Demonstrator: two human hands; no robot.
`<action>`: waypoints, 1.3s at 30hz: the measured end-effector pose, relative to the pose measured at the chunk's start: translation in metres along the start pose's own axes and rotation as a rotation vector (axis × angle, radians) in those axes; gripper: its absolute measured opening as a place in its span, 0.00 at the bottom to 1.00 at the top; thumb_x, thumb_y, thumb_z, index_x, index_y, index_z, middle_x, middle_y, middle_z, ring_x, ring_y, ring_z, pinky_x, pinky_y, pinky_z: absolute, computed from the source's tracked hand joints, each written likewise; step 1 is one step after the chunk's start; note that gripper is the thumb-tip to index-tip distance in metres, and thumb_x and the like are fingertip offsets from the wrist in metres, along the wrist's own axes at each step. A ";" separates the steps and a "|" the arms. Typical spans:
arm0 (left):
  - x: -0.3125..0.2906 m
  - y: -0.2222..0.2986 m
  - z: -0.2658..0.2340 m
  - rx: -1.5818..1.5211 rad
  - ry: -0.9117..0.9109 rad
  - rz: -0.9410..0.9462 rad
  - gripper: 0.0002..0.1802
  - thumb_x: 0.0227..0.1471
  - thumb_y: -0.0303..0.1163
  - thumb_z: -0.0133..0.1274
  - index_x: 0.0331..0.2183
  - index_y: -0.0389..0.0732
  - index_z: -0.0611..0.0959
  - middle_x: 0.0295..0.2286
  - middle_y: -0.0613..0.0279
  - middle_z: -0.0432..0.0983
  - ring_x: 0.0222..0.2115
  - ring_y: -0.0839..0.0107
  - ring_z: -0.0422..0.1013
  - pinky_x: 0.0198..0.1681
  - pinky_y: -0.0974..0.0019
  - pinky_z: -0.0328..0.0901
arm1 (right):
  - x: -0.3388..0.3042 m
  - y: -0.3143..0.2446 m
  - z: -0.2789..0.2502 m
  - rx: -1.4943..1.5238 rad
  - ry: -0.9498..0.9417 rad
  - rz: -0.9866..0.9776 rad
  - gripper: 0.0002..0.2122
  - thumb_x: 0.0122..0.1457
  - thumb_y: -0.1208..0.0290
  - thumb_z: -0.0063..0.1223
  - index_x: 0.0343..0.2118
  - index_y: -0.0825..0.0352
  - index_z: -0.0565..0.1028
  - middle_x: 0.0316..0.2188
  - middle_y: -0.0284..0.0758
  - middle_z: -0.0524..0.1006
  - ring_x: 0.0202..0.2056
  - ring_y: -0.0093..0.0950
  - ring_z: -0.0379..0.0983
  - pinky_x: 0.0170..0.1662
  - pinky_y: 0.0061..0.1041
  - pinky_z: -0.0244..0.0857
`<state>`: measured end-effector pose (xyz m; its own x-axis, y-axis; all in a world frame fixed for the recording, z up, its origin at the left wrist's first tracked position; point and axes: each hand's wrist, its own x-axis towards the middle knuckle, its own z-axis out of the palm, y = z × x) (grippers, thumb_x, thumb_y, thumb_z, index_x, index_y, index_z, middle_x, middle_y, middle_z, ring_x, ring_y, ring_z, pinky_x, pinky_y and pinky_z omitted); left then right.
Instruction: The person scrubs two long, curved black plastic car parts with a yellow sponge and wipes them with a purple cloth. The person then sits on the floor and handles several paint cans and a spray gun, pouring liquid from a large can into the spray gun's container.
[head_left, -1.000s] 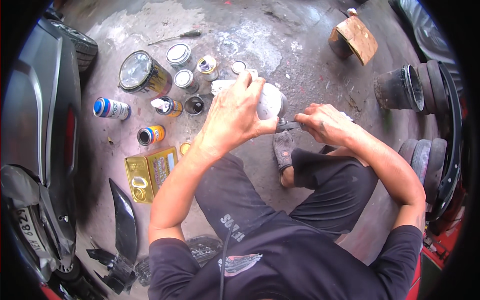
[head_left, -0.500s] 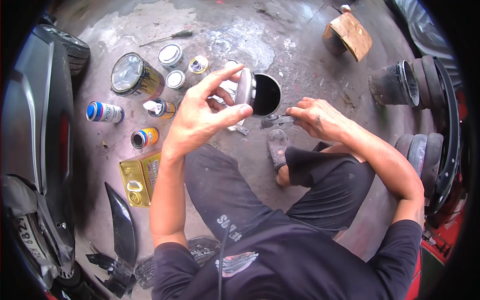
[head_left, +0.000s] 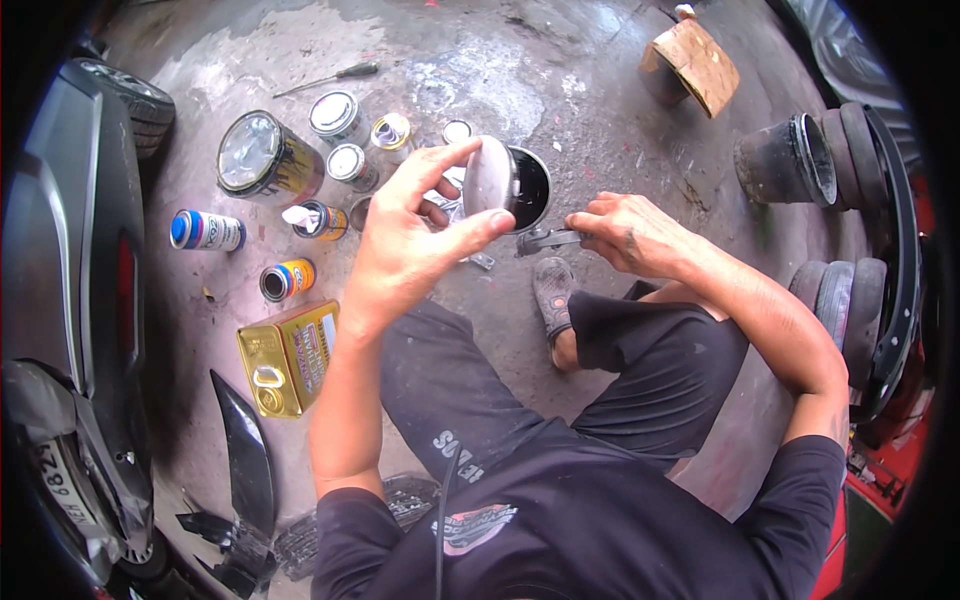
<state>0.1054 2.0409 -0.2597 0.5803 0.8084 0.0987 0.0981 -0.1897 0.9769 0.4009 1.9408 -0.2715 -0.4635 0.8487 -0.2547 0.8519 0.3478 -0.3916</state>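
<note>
My left hand (head_left: pixel 405 232) pinches a round grey can lid (head_left: pixel 488 180) by its edges, thumb below and fingers above. The lid is tilted up, its broad face turned partly toward me. Just behind it stands an open can (head_left: pixel 537 185) with a black inside, partly hidden by the lid. My right hand (head_left: pixel 632 236) is closed on the handle of a dark metal hand tool (head_left: pixel 545 240), whose broad head points left, just below the can. The tool's exact kind is unclear. Part of a shiny strip lies on the floor behind my left hand.
Several paint cans stand left, including a large lidded can (head_left: pixel 255 150), a blue-capped can (head_left: pixel 207 230) and a gold tin (head_left: pixel 285 360). A screwdriver (head_left: pixel 340 76) lies beyond. At right are a black bucket (head_left: pixel 780 163), tyres and a cardboard-topped container (head_left: pixel 695 68). A car (head_left: pixel 80 230) borders the left.
The lid in my left hand has turned so more of its flat face shows, and it has shifted slightly left. My right hand and the tool have moved slightly left.
</note>
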 end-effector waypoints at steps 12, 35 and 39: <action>-0.013 -0.008 0.035 0.525 0.178 0.212 0.35 0.44 0.40 0.71 0.53 0.34 0.80 0.51 0.42 0.73 0.52 0.45 0.71 0.56 0.52 0.67 | 0.006 0.000 0.005 -0.028 -0.012 -0.024 0.08 0.55 0.77 0.57 0.38 0.67 0.76 0.27 0.42 0.75 0.35 0.46 0.75 0.38 0.46 0.69; -0.053 -0.031 0.061 0.367 0.390 0.253 0.32 0.45 0.36 0.67 0.51 0.33 0.80 0.53 0.32 0.68 0.53 0.38 0.69 0.57 0.47 0.65 | 0.016 -0.023 0.002 -0.038 -0.163 -0.049 0.16 0.51 0.81 0.61 0.45 0.70 0.78 0.30 0.43 0.77 0.37 0.48 0.74 0.42 0.45 0.69; -0.066 -0.045 0.069 0.306 0.376 0.184 0.31 0.47 0.35 0.67 0.52 0.33 0.81 0.54 0.32 0.67 0.54 0.37 0.68 0.59 0.46 0.65 | 0.019 -0.020 0.007 -0.038 -0.221 -0.072 0.17 0.53 0.80 0.61 0.47 0.69 0.78 0.30 0.43 0.78 0.38 0.47 0.74 0.42 0.45 0.69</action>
<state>0.1191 1.9577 -0.3229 0.2847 0.8801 0.3800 0.2867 -0.4565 0.8423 0.3733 1.9470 -0.2749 -0.5619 0.7147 -0.4165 0.8213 0.4223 -0.3835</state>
